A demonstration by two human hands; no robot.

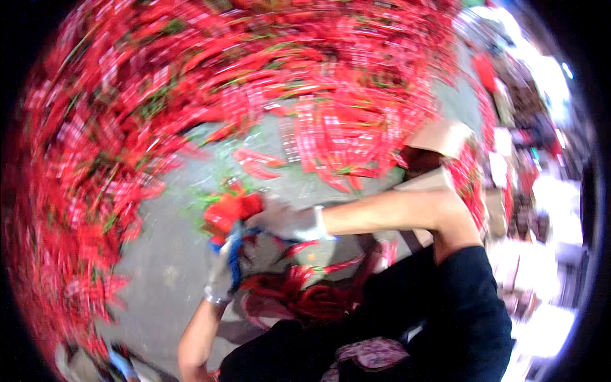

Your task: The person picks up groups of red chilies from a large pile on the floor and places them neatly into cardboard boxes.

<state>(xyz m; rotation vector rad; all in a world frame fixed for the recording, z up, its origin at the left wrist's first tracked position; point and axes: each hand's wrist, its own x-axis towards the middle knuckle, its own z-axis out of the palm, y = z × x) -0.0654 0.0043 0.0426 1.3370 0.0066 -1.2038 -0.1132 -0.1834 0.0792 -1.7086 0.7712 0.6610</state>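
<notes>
A bunch of red peppers [224,213], with green showing at its upper end, is just left of the centre of the frame, above the grey floor [162,270]. The left hand [224,261], in a pale glove with blue about the fingers, meets it from below, its grip closed around the lower end. The right hand [283,221], also gloved, reaches in from the right and is against the bunch's right side; motion blur hides its fingers, so I cannot tell whether its grip is pinching or spread.

Just above the hands, a few loose peppers [258,163] lie on the floor. More red peppers [312,286] lie below the right hand, near the dark clothing [439,305] at the bottom of the frame. A broad pepper heap [210,70] curves from the lower left across the top. Right of centre is a tan cardboard box [442,137], and blurred clutter fills the right edge.
</notes>
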